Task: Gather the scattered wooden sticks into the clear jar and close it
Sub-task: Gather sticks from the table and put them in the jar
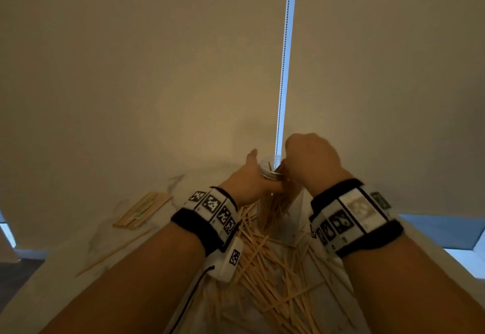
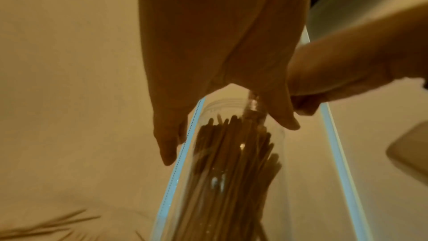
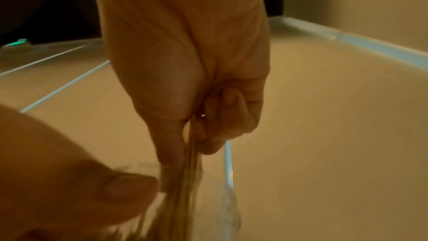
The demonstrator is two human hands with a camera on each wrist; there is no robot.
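Head view shows the loading step: the left hand (image 1: 246,176) grips the clear jar (image 1: 270,167) while the right hand (image 1: 311,160) fingers pinch a bundle of wooden sticks (image 3: 192,162) at the jar's mouth. Next, I judge, the bundle must be released inside the jar, since many scattered sticks (image 1: 273,262) lie below it.

Clear jar (image 2: 231,180) upright, open, lidless, packed with wooden sticks (image 2: 234,162); loose sticks (image 1: 267,268) scattered in heap nearer viewer

A beaded cord (image 1: 284,52) is seen hanging along a bright gap between two pale roller blinds (image 1: 136,71). A flat bundle of wider wooden slats (image 1: 141,211) is seen lying on the white table (image 1: 65,268), beside crumpled clear wrapping (image 1: 174,182).
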